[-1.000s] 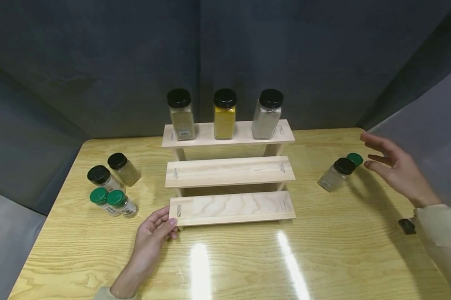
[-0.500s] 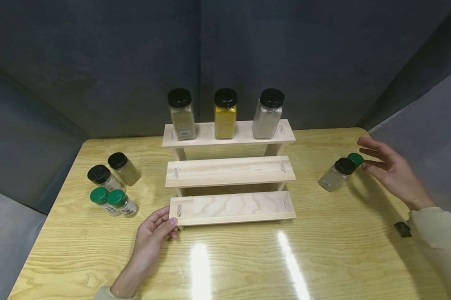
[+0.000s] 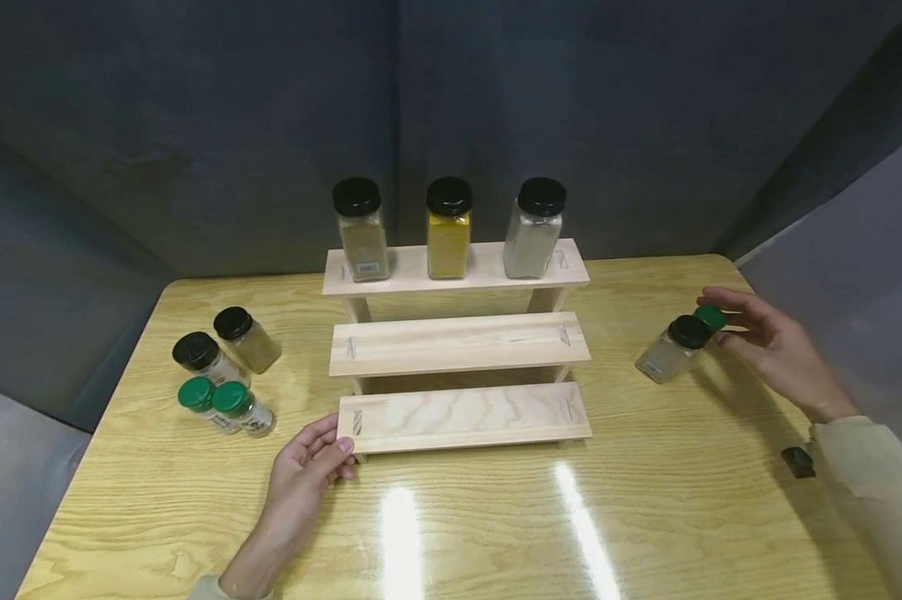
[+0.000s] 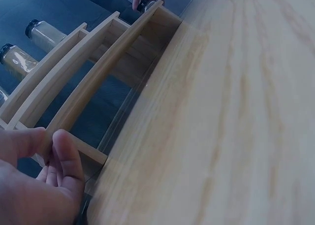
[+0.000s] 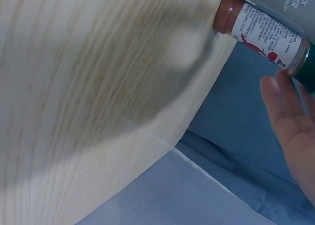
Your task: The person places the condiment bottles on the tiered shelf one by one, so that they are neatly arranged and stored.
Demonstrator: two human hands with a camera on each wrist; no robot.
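Observation:
My left hand (image 3: 297,479) pinches the left end of the lowest step of a three-tier wooden spice rack (image 3: 458,417). The left wrist view shows thumb and fingers on either side of that board (image 4: 88,87). At the right, my right hand (image 3: 781,358) has its fingers extended around the green cap of a small spice jar (image 3: 711,317). In the right wrist view this jar (image 5: 266,35) has reddish contents and a white label with a chili picture; fingertips are at its cap. Directly beside it stands a black-capped pepper jar (image 3: 664,357), partly covering it in the head view.
On the rack's top tier stand three black-capped jars: one brownish (image 3: 364,246), one yellow (image 3: 449,242), one pale grey (image 3: 533,242). Two black-capped jars (image 3: 252,342) and two green-capped jars (image 3: 254,414) stand at the table's left. Dark curtains (image 3: 571,108) border the table's back.
My right hand has moved left and slightly down, bringing its fingers from beside the green-capped jar to around its cap. The left hand stays on the rack.

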